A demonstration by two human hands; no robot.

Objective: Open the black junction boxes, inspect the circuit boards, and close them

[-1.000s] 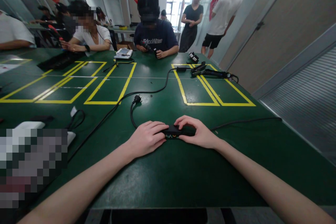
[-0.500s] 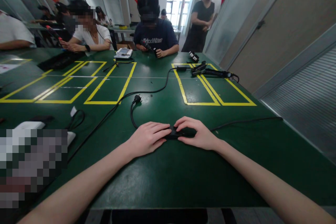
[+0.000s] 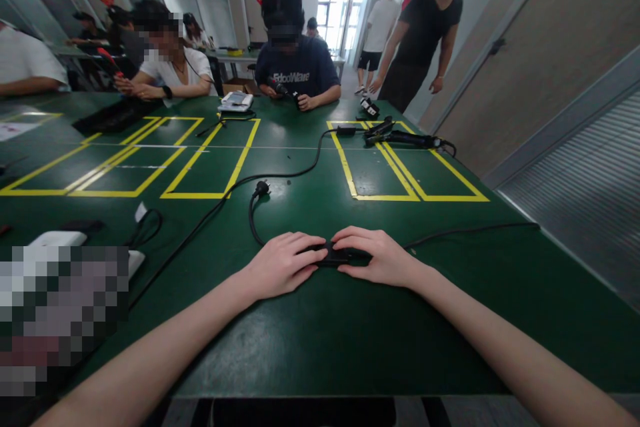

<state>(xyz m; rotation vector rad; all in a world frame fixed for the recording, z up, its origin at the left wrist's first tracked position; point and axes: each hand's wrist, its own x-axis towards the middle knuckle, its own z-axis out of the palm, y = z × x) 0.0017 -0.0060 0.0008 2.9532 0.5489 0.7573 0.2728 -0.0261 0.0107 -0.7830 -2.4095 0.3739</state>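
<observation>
A black power adapter (image 3: pixel 336 255) lies on the green table in front of me, mostly covered by my fingers. My left hand (image 3: pixel 286 265) is closed on its left end, fingers over the top and thumb along the near side. At the other end, my right hand (image 3: pixel 376 257) grips it with curved fingers and the thumb low on the near edge. A short cord with a black plug (image 3: pixel 261 189) curves out from behind my left hand. From behind my right hand a thin black cable (image 3: pixel 470 230) runs towards the table's right edge.
A long black cable (image 3: pixel 210 213) crosses the table to a small inline box (image 3: pixel 346 130) and a black device (image 3: pixel 403 138). Yellow tape rectangles (image 3: pixel 195 196) mark the surface. White items (image 3: pixel 60 239) sit at left. Across the table, a person (image 3: pixel 300 73) holds a black object.
My right fingers have lowered slightly over the adapter; my left hand is nearly unchanged. In the background, a standing person in black has come nearer on the right, revealing another person in white.
</observation>
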